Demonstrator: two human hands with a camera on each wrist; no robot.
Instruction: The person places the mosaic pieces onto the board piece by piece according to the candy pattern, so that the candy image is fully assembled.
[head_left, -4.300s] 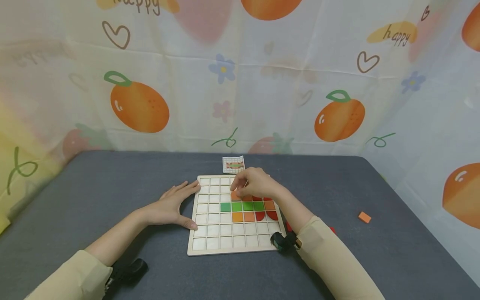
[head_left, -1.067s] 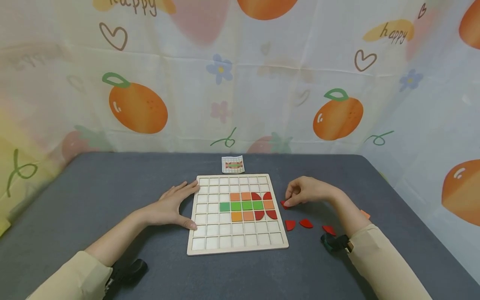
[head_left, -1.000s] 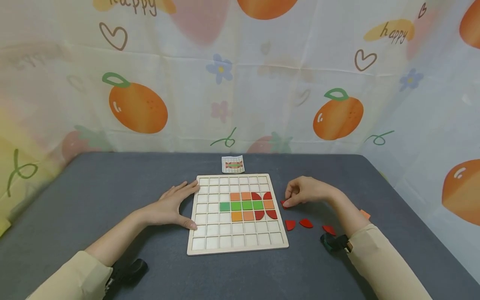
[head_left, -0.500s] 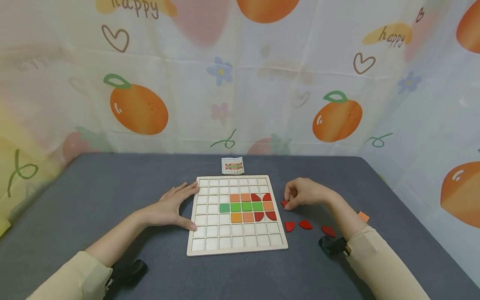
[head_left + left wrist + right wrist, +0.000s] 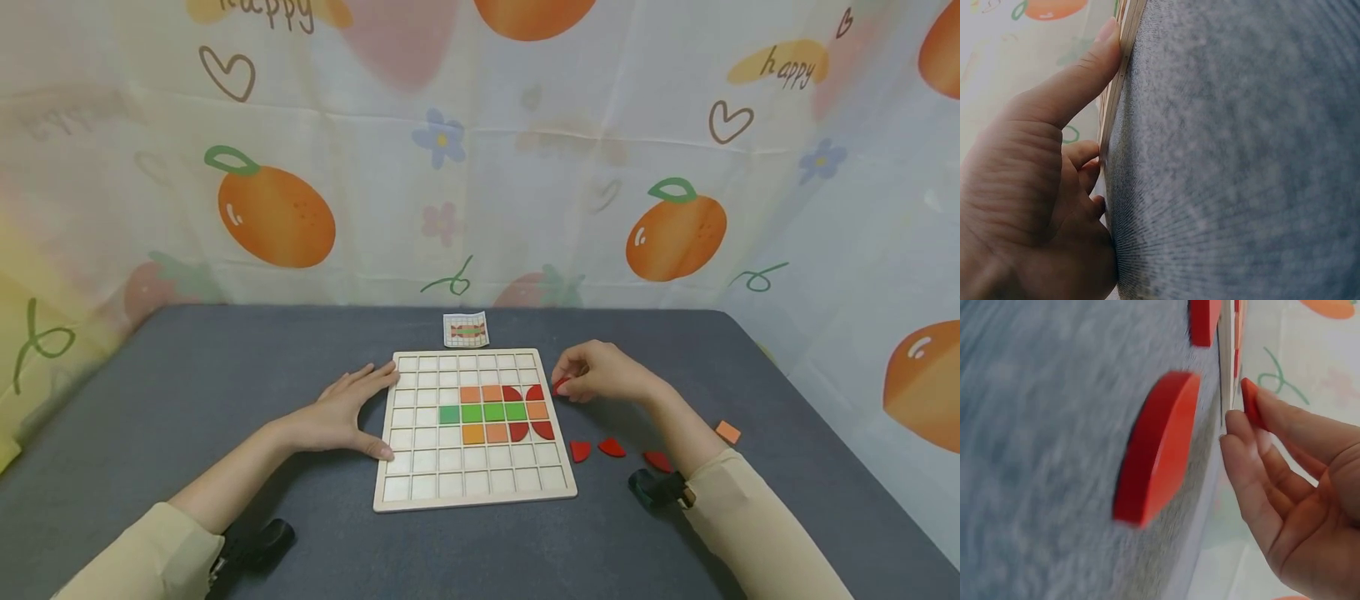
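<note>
A wooden grid board lies on the dark table, with a pattern of green, orange and red tiles in its middle and right cells. My left hand rests spread along the board's left edge; in the left wrist view the thumb presses against the board's side. Just off the right edge, my right hand pinches a red quarter-circle tile between thumb and fingertips, lifted off the table. Only a sliver of that tile shows in the head view.
Three red quarter-circle tiles lie right of the board: one by its edge, a middle tile and a tile near the right wrist. An orange square tile lies farther right. Behind the board is a printed pattern card.
Earlier the right hand was over the board at an orange tile, then at a red tile on the table. It has now raised that red tile and moved towards the board. The left hand stays.
</note>
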